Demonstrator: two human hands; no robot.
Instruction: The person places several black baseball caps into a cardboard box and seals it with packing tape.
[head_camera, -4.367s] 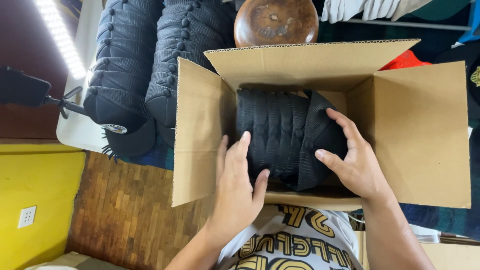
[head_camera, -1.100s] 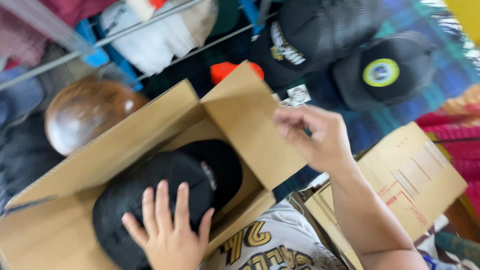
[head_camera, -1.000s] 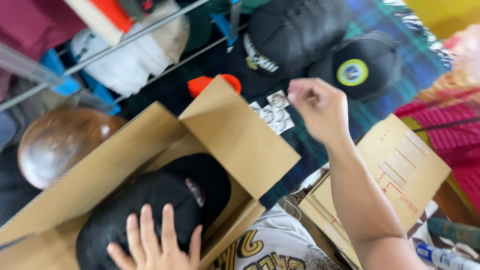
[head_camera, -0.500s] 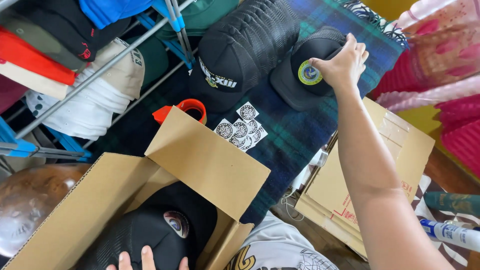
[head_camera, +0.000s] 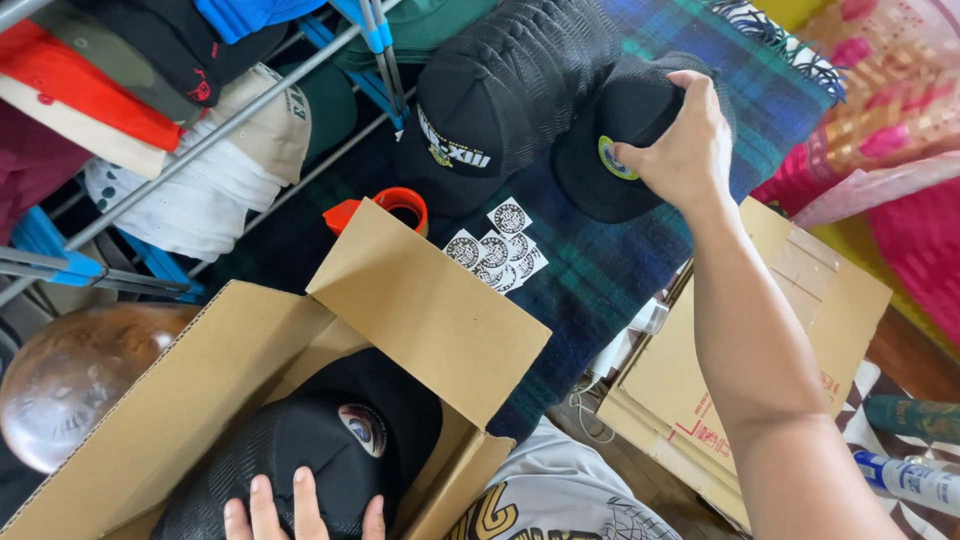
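Nearest the camera, at the bottom edge, the left hand (head_camera: 300, 512) lies flat with fingers spread on the stack of black caps (head_camera: 330, 450) inside the open cardboard box (head_camera: 200, 400); it presses rather than grips, as it did a moment earlier. Beyond the box's raised flap, a cluster of round stickers (head_camera: 495, 250) and an orange tape dispenser (head_camera: 395, 208) rest on the dark plaid blanket (head_camera: 600, 270). Flattened cardboard sheets (head_camera: 800, 330) lie to the right, beside the outstretched forearm. Further out, the right hand (head_camera: 680, 150) has changed from resting on the black cap with a round patch (head_camera: 610, 160) half a second ago to closing round its crown, thumb near the patch and fingers wrapped over the top; the cap now appears tilted and partly lifted from the blanket. Judged from this, another cap is being taken up while the boxed stack is held down. Just beside it sits a second stack of black mesh caps (head_camera: 500, 100), and at the far left a rack of assorted caps (head_camera: 200, 110).
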